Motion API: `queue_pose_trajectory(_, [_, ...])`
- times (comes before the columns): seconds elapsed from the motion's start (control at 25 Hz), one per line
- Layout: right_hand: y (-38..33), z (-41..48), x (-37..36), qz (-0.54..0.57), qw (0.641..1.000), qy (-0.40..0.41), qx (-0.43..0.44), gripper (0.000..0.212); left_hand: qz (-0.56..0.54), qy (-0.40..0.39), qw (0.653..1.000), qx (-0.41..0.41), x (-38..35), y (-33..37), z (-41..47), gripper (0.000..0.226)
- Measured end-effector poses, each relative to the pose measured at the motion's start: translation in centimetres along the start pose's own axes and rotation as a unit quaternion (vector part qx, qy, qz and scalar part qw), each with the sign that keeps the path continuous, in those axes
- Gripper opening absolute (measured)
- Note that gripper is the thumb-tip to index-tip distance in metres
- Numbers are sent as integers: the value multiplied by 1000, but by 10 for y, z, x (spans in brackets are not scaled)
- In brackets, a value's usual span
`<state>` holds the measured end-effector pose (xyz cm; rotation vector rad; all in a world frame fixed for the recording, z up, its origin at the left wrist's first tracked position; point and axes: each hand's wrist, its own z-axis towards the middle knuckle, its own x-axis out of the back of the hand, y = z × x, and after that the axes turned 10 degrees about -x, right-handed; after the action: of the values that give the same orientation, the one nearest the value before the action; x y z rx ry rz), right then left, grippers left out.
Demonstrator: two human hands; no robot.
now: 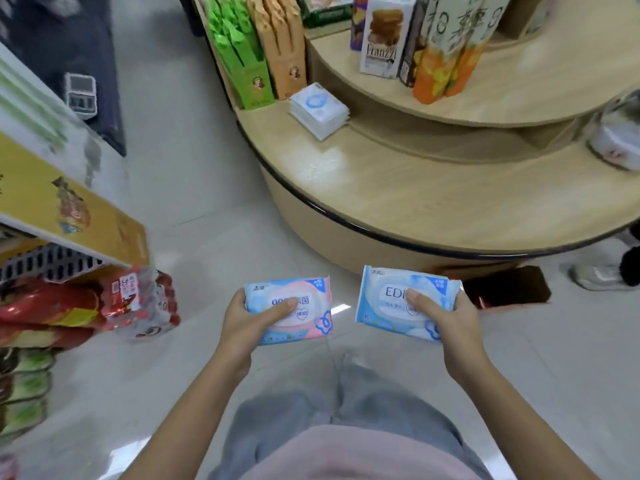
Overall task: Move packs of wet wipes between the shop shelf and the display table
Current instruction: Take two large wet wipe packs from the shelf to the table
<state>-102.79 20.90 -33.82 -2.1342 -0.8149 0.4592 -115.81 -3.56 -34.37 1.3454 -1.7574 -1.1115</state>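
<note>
Before the display table [415,202], two packs are gripped: pink pack [306,323] by left hand [242,318], blue pack [382,308] by right hand [446,315].

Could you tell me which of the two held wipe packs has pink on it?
The pink pack in the left hand; the EDI pack in the right hand is only blue and white.
</note>
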Motion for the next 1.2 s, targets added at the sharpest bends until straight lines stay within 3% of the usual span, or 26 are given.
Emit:
queue_pose_trajectory(0.2, [-71,94,-75,-52,998,-44,13,30,-31,57,996,56,4,6,55,83])
queue_pose_trajectory(0.4, [-96,164,-162,-60,997,-46,15,32,-47,77,993,71,43,29,153,74])
queue_pose_trajectory(0.56, [-96,201,-218,-34,999,-13,-12,48,-2,23,998,64,77,71,253,64])
queue_pose_trajectory(0.72, [-103,232,-251,14,999,43,-29,34,67,-62,995,33,79,122,360,35])
queue_pose_trajectory(0.96, [-110,310,-274,54,992,96,-63,34,140,-161,976,35,26,154,501,47])
queue_pose_trajectory(1.2, [-113,380,-292,49,984,140,-96,45,196,-226,952,70,-15,144,583,28])
